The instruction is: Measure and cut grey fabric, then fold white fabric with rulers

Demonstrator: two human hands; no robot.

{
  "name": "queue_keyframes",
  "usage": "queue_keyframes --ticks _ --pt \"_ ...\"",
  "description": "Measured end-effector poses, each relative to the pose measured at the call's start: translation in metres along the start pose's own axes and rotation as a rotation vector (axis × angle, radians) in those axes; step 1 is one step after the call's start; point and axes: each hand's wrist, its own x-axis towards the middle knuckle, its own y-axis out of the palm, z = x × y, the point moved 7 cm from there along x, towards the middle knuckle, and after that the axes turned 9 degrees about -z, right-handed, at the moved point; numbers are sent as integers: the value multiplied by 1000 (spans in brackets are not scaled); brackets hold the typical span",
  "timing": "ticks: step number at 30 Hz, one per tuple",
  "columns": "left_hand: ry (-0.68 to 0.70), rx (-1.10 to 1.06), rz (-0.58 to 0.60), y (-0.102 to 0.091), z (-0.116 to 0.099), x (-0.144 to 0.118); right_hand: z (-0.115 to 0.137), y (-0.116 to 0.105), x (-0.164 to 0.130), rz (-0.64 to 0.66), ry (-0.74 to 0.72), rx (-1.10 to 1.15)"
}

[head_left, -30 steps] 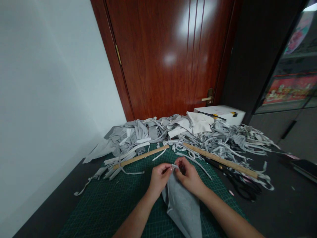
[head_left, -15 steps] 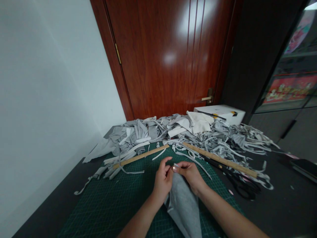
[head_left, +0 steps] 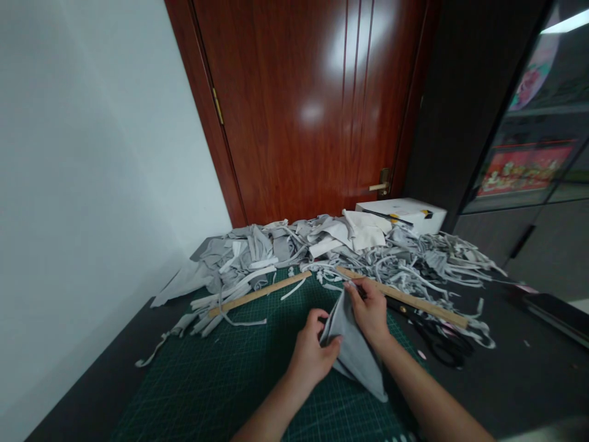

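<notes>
Dark desk (head_left: 506,368) and green cutting mat (head_left: 207,380) fill the near ground below a red-brown door (head_left: 313,110), with a heap of grey fabric strips (head_left: 350,252) along the far edge. A second ago both hands met over the top corner of the grey fabric piece (head_left: 356,347), working at a small bit there. Since then they have parted: the right hand (head_left: 370,310) has carried that corner up toward the far edge, its grip pinched on the tip, and the left hand (head_left: 313,356) has dropped to the piece's left side, thumb and fingers pressed on a fold. The cloth now stands lifted and drawn taut over the middle of the mat, which suggests the fiddling at the corner is finished and the piece is being spread or refolded.

Two wooden rulers (head_left: 257,294) lie at the heap's near side; the right hand covers part of one. Black scissors (head_left: 437,344) lie toward the right edge, hard to make out against the dark top. The cloth's lower end is hidden behind the right forearm.
</notes>
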Motion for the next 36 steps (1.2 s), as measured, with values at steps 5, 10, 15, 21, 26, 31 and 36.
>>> queue_keyframes --ticks 5,10,15,21,26,31,36 --pt "8 81 65 8 -7 -5 8 -5 -1 -30 -116 -85" --pt "-63 54 105 12 1 0 10 -6 -1 -27 -164 -124" --pt "-131 -18 24 -12 10 14 -1 -16 10 -90 -76 -125" --pt "-255 -321 -95 -37 18 25 -23 -17 20 -105 69 -15" --pt "-174 -257 -328 -52 25 34 -23 -10 13 -86 116 45" --pt "-78 -198 -495 -59 28 37 -9 -5 2 -78 118 88" --pt "-90 -76 -473 -62 28 43 -1 -9 -1 -118 97 132"
